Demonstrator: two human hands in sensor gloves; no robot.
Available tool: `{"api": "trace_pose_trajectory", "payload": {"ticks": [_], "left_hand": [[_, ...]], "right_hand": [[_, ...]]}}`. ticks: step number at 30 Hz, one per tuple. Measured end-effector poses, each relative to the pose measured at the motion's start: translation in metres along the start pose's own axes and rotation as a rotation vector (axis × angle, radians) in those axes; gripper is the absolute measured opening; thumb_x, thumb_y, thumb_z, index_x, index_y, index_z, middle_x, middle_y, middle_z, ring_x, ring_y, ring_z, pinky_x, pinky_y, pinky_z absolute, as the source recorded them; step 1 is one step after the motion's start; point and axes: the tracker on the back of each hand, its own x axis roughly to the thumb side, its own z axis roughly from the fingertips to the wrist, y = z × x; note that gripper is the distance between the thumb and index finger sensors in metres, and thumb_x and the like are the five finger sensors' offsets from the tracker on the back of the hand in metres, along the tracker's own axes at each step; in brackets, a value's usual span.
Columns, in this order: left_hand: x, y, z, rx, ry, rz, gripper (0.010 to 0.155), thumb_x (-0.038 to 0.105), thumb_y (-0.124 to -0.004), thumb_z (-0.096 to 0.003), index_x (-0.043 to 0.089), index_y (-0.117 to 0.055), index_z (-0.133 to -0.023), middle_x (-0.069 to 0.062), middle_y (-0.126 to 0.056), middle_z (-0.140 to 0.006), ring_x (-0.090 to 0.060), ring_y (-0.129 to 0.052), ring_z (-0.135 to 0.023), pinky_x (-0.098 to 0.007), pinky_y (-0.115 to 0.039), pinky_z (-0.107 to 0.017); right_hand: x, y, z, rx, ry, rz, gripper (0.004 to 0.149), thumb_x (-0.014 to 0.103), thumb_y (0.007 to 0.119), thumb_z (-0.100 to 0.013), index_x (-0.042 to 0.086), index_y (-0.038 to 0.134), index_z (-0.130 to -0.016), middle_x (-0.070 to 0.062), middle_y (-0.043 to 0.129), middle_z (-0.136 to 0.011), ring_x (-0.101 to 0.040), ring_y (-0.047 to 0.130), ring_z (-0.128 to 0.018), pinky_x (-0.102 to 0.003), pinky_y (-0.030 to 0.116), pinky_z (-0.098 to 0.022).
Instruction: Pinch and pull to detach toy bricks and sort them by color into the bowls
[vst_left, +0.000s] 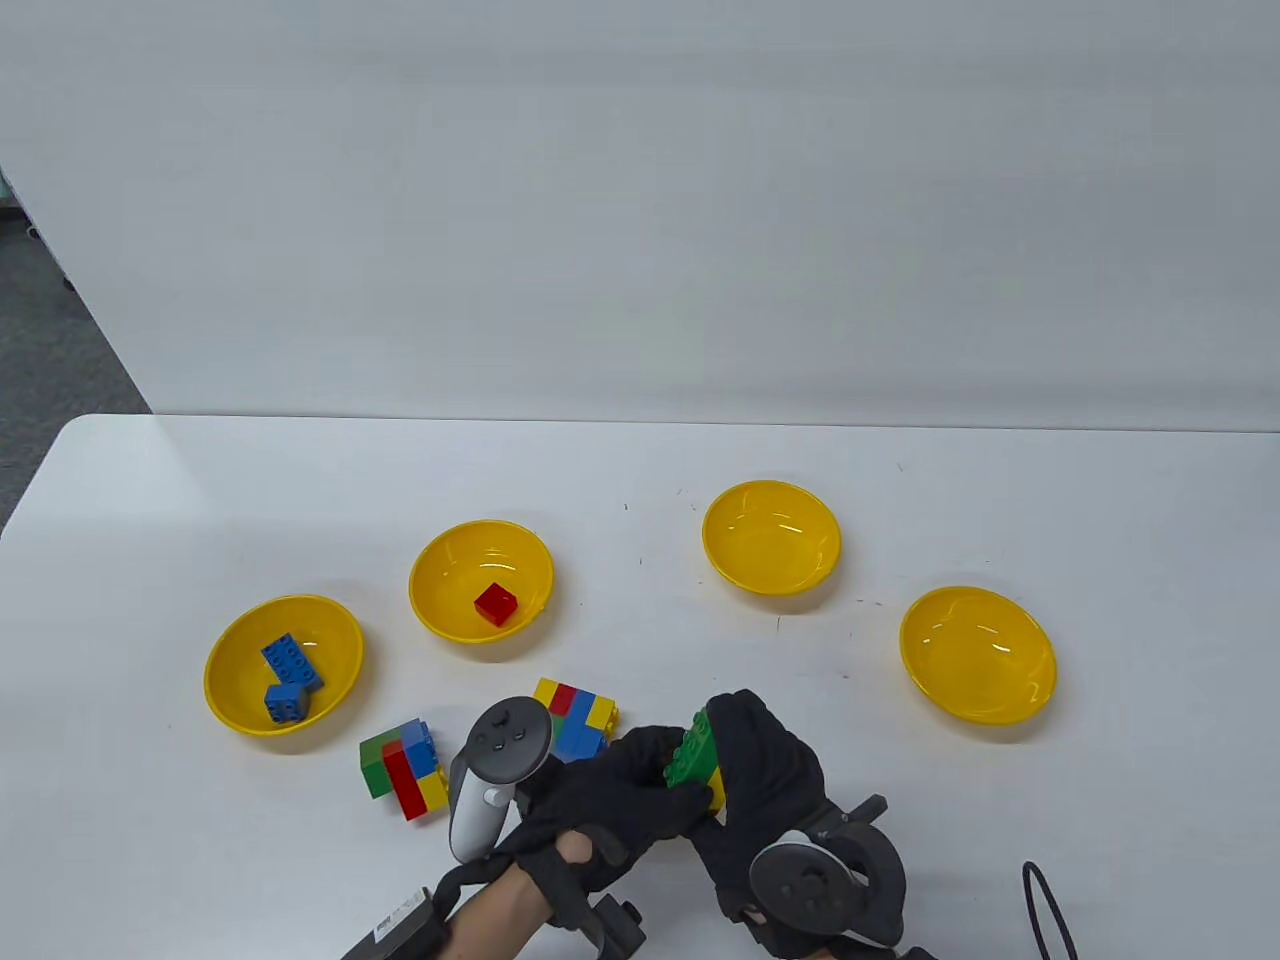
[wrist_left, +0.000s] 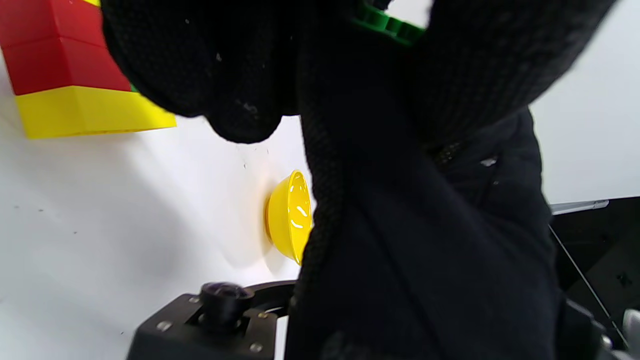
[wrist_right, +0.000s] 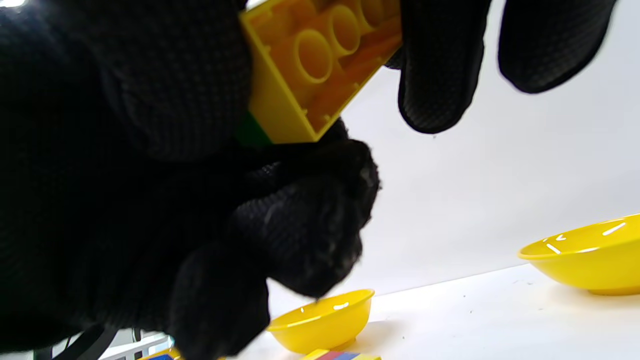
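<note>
While both hands (vst_left: 700, 800) grip green-yellow bricks (vst_left: 697, 758) | joint hidden

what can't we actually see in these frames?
- Seam between green brick and yellow brick: covered by the fingers of both hands, all views.
- Left hand fingertip placement: table view, hidden by its own glove.
- Brick clusters: hidden faces, any bricks behind.
- Far bowls: outside wrist views.
</note>
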Motion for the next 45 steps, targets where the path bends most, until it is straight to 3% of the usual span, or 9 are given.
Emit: {"api": "trace_pose_trajectory", "payload": {"ticks": [5, 14, 18, 28, 32, 35, 37, 41, 45], "left_hand": [[-0.002, 0.012, 0.004, 0.037, -0.056, 0.035, 0.071, 0.042, -0.099, -0.0409, 0.014, -0.061, -0.094, -0.030, -0.073, -0.101, -0.046, -0.102, -0.075, -0.055, -0.091, -0.050], [0.004, 0.022, 0.010, 0.083, -0.140, -0.120, 0.072, 0.033, -0.106, -0.0374, 0.015, -0.070, -0.096, -0.025, -0.082, -0.092, -0.036, -0.103, -0.060, -0.050, -0.090, -0.044], [0.005, 0.014, 0.010, 0.065, -0.141, -0.181, 0.071, 0.031, -0.108, -0.0368, 0.013, -0.073, -0.096, -0.027, -0.082, -0.089, -0.034, -0.102, -0.056, -0.049, -0.090, -0.042], [0.003, 0.013, 0.010, 0.044, -0.191, -0.179, 0.070, 0.031, -0.111, -0.0340, 0.005, -0.080, -0.092, -0.029, -0.089, -0.081, -0.034, -0.109, -0.048, -0.048, -0.095, -0.035], [0.003, 0.013, 0.009, -0.015, -0.218, -0.224, 0.067, 0.025, -0.113, -0.0331, 0.008, -0.083, -0.091, -0.028, -0.090, -0.084, -0.036, -0.110, -0.051, -0.049, -0.096, -0.038], [0.010, 0.019, 0.011, -0.025, -0.220, -0.225, 0.067, 0.027, -0.112, -0.0350, 0.008, -0.083, -0.092, -0.028, -0.090, -0.084, -0.035, -0.110, -0.052, -0.048, -0.096, -0.039], [0.011, 0.026, 0.015, 0.050, -0.221, -0.198, 0.067, 0.026, -0.111, -0.0360, 0.008, -0.081, -0.093, -0.029, -0.089, -0.086, -0.036, -0.109, -0.054, -0.049, -0.096, -0.040], [0.017, 0.043, 0.029, 0.144, -0.214, -0.269, 0.068, 0.026, -0.109, -0.0371, 0.010, -0.078, -0.095, -0.028, -0.086, -0.090, -0.036, -0.107, -0.059, -0.049, -0.094, -0.045], [0.016, 0.054, 0.039, 0.160, -0.228, -0.267, 0.068, 0.024, -0.107, -0.0382, 0.011, -0.077, -0.097, -0.027, -0.083, -0.093, -0.038, -0.105, -0.065, -0.050, -0.092, -0.048]], "right_hand": [[0.001, 0.000, 0.000, 0.088, -0.009, -0.048, 0.099, 0.043, 0.092, -0.033, -0.005, 0.039, -0.102, -0.034, 0.051, -0.099, -0.052, 0.083, -0.076, -0.074, 0.069, -0.049], [-0.029, -0.018, -0.004, 0.096, 0.063, -0.338, 0.078, 0.036, 0.084, -0.039, 0.005, 0.054, -0.103, -0.029, 0.054, -0.103, -0.053, 0.076, -0.084, -0.079, 0.061, -0.053], [-0.038, -0.005, -0.005, 0.237, 0.074, -0.439, 0.068, 0.031, 0.082, -0.040, 0.004, 0.062, -0.099, -0.026, 0.066, -0.097, -0.050, 0.085, -0.076, -0.078, 0.064, -0.052], [-0.033, -0.003, -0.007, 0.187, 0.169, -0.378, 0.059, 0.023, 0.069, -0.029, -0.003, 0.085, -0.078, -0.028, 0.092, -0.071, -0.041, 0.102, -0.039, -0.071, 0.078, -0.046], [-0.048, 0.003, -0.008, 0.237, 0.270, -0.567, 0.059, 0.021, 0.062, -0.030, -0.004, 0.089, -0.075, -0.029, 0.097, -0.065, -0.040, 0.105, -0.033, -0.069, 0.082, -0.044], [-0.062, 0.008, -0.003, 0.172, 0.381, -0.738, 0.057, 0.023, 0.066, -0.030, -0.004, 0.091, -0.074, -0.030, 0.097, -0.064, -0.041, 0.104, -0.033, -0.068, 0.081, -0.044], [-0.066, 0.002, -0.004, 0.150, 0.412, -0.793, 0.057, 0.025, 0.071, -0.033, -0.004, 0.085, -0.080, -0.031, 0.090, -0.071, -0.043, 0.100, -0.040, -0.070, 0.076, -0.046], [-0.081, -0.034, -0.029, -0.036, 0.413, -0.599, 0.058, 0.025, 0.078, -0.035, -0.002, 0.079, -0.086, -0.031, 0.084, -0.080, -0.046, 0.096, -0.050, -0.073, 0.071, -0.049], [-0.104, -0.048, -0.074, -0.049, 0.430, -0.357, 0.058, 0.021, 0.082, -0.034, 0.000, 0.078, -0.089, -0.029, 0.081, -0.085, -0.048, 0.095, -0.058, -0.074, 0.069, -0.052]]}}
